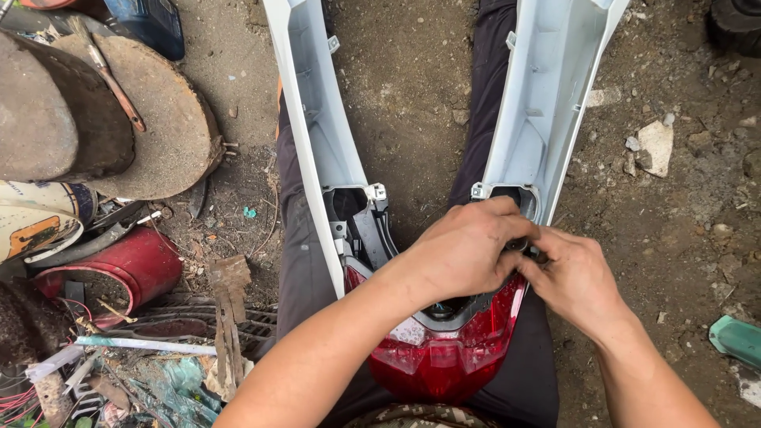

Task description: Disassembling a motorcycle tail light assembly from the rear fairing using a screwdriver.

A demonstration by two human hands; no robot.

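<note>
Item: white fairing [547, 95], two long panels running away from me over my legs, joined at the near end by a red tail lamp [444, 357] that rests on my lap.
Left hand [464, 254]: curled over the right-side joint where the right panel meets the lamp; fingers closed on a small dark part at that joint. I cannot tell what the part is, it is hidden under my fingers.
Right hand [575, 277]: touching the left hand, fingertips pinched narrow on the same spot from the right side.
Left panel [317, 119]: untouched, its bracket and dark inner frame [369, 230] open to view just beside the lamp.
Ground: bare dirt [412, 95] with stones and scraps.
Left clutter: rusty round metal [158, 127], a red curved cover [135, 265], a wood scrap [230, 317], wires and a white rod [147, 345].
Right clutter: a pale stone chip [655, 147], a green fragment [737, 339].
Handling note: as I judge it, the work is at a fastening point in thin plastic, so I should keep the lamp steady on my lap, support the panel edge with one hand, and work the small part straight, not at an angle.
Risk note: forcing it could crack a tab; a small piece let go here would likely vanish in the dirt.
</note>
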